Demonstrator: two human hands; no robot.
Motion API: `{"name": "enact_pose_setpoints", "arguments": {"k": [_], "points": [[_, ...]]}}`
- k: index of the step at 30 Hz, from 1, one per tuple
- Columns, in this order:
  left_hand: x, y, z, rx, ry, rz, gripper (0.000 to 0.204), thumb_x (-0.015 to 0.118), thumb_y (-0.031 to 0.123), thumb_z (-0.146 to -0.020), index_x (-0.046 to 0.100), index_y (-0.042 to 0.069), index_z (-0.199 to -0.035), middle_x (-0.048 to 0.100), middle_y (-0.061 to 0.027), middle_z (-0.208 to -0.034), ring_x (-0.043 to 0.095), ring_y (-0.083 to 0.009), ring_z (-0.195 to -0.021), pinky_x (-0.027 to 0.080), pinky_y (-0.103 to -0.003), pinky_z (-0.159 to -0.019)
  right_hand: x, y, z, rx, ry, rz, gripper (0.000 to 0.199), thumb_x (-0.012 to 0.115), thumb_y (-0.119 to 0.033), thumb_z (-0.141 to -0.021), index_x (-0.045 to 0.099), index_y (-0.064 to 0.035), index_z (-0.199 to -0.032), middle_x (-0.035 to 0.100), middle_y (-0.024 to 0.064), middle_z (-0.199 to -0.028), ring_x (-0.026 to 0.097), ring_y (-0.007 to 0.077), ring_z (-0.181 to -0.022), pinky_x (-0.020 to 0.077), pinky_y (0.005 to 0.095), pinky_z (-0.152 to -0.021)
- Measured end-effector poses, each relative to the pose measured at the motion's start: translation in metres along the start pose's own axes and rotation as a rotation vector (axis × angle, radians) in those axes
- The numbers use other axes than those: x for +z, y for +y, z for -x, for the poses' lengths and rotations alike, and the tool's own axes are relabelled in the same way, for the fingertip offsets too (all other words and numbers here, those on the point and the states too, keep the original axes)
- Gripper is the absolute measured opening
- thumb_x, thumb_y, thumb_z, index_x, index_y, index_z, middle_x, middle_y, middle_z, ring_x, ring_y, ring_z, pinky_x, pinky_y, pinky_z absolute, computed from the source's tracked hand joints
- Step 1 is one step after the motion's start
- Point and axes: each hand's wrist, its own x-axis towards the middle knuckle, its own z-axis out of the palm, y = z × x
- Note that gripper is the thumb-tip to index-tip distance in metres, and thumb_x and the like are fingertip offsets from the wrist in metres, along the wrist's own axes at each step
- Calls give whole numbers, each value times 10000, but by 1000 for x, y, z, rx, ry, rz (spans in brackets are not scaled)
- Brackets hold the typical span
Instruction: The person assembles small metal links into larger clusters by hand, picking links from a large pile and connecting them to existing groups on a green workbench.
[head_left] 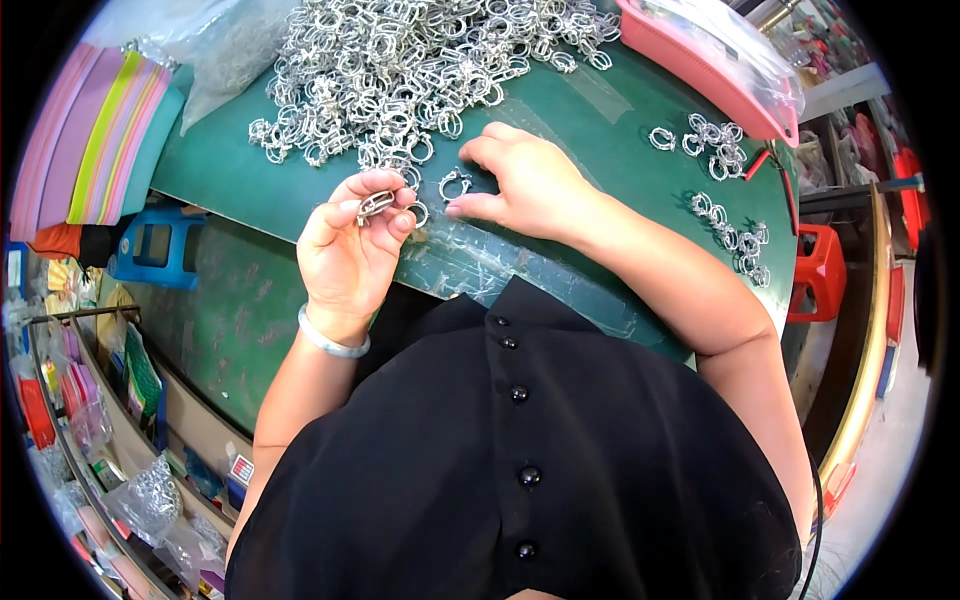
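Observation:
Between the thumb and fingers of my left hand (350, 235) is a silver metal ring (375, 207), raised a little above the table's near edge. My right hand (530, 180) rests by the tabletop with thumb and fingers apart, and nothing shows between them. Just left of its fingertips a single silver ring (454, 185) lies on the green table (560, 110). A large heap of like silver rings (390, 70) spreads beyond both hands, its near end reaching down to my left fingers. Some of those rings are partly hidden behind the left hand.
Small groups of rings (715, 145) lie at the table's right side, near red-handled pliers (758, 163). A pink basket (690, 65) holding a clear bag stands at the far right. Stacked coloured sheets (90, 140) and a blue stool (160, 250) are at left, a red stool (818, 272) at right.

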Motion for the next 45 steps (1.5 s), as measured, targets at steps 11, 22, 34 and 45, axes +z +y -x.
{"name": "enact_pose_setpoints", "arguments": {"k": [11,22,34,45], "points": [[32,-9,-4,-110,193,-657,179,613,118,-811,575,13,-951,577,-24,-737,533,-75,-563,392,-181,-472,-10,-1,12,-107,131,-308,205,603,-6,-690,536,-32,-882,559,111,-830,569,281,-705,464,344,-629],[44,-36,-13,437,11,-1259,196,681,36,-718,602,-6,-893,553,-25,-732,518,-73,-630,429,-199,-566,-13,-5,31,-171,268,-452,263,646,17,-686,537,-20,-922,548,77,-843,574,171,-752,475,269,-676],[44,-34,-13,455,-84,-1230,216,623,6,-758,617,10,-974,583,-36,-771,524,-75,-642,429,-196,-586,-15,4,34,155,36,-1168,347,603,-24,-794,486,11,-1119,571,51,-927,549,95,-802,474,241,-732],[40,-35,-10,273,-85,-1028,396,641,-3,-745,535,3,-1126,565,-40,-890,518,-61,-703,426,-179,-599,-13,9,33,35,120,-1269,176,601,31,-780,548,-6,-943,551,72,-999,556,129,-880,467,270,-780]]}}
